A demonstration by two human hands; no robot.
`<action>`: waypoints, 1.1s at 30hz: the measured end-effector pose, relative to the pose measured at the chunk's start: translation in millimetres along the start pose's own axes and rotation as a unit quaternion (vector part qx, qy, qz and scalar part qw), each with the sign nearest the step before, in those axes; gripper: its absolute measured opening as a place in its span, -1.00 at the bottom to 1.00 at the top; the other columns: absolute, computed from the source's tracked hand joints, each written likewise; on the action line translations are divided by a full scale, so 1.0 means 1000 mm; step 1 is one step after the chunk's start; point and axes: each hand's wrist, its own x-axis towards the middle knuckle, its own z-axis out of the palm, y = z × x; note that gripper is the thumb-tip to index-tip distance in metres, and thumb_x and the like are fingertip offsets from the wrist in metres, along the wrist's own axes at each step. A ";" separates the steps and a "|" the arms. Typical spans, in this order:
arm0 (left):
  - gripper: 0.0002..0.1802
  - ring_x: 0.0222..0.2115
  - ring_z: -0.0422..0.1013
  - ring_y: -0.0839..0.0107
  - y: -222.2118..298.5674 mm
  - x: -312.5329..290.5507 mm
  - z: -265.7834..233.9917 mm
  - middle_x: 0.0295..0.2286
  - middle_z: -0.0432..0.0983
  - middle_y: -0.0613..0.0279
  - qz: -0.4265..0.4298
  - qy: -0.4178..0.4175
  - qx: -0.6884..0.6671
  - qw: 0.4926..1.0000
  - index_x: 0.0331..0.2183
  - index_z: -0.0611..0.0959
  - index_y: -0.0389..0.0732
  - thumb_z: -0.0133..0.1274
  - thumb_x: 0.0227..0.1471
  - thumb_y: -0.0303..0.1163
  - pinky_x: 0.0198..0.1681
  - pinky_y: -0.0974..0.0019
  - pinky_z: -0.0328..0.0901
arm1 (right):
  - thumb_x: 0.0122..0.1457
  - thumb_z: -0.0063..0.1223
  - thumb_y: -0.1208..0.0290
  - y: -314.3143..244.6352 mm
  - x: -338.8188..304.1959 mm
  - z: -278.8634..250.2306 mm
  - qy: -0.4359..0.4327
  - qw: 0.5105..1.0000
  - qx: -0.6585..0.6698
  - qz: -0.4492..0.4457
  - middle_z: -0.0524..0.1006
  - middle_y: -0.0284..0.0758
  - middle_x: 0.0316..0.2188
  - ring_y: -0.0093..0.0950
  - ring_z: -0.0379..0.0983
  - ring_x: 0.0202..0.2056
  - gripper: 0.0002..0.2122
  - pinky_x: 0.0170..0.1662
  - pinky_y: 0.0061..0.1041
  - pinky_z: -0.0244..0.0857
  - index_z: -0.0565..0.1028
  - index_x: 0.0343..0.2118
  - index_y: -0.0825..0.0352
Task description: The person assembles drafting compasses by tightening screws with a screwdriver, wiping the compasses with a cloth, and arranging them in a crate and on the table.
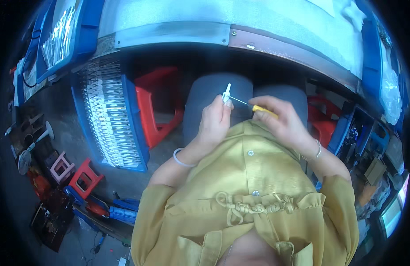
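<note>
Above my lap, my left hand pinches a small white plastic piece with a narrow tip pointing up and away. A screwdriver with a yellow handle is gripped in my right hand. Its thin metal shaft runs left and its end meets the side of the white piece; the exact contact spot is too small to make out. Left of my knees, a blue bin holds many similar white pieces stacked in neat rows.
Ahead runs a worktable edge with a pale covered top. Blue bins stand at its left and right ends. A red stool sits beside my left leg, another red stool to my right. More stools and a fan are farther left.
</note>
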 end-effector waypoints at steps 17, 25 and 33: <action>-0.84 -0.51 0.42 -0.19 0.000 -0.002 0.003 -0.60 0.43 -0.17 -0.044 -0.028 0.065 0.997 -0.42 0.41 -0.35 -0.15 0.17 -0.46 -0.51 -0.02 0.23 | -0.04 -0.01 0.43 -0.031 0.015 0.002 -0.136 0.777 -0.571 -0.230 0.48 -0.20 -0.59 -0.36 0.52 -0.55 -0.57 -0.57 -0.39 0.41 0.45 -0.07 0.52; -0.84 -0.57 0.42 -0.18 -0.005 0.009 0.000 -0.66 0.40 -0.17 -0.022 0.001 0.084 0.996 -0.43 0.39 -0.36 -0.13 0.16 -0.47 -0.56 -0.04 0.23 | 0.05 0.10 0.50 0.003 0.032 0.010 0.003 0.971 -0.212 -0.107 0.61 -0.13 -0.39 -0.23 0.58 -0.44 -0.78 -0.38 -0.30 0.42 0.57 -0.22 0.41; -0.81 -0.65 0.44 0.00 -0.011 0.006 0.000 -0.68 0.43 -0.02 0.073 0.003 0.119 0.990 -0.43 0.41 -0.36 -0.13 0.18 -0.44 -0.63 0.06 0.23 | 0.11 0.16 0.45 0.003 0.023 -0.001 -0.044 0.954 0.184 0.232 0.49 -0.30 -0.56 -0.52 0.45 -0.45 -0.72 -0.30 -0.47 0.35 0.49 -0.14 0.48</action>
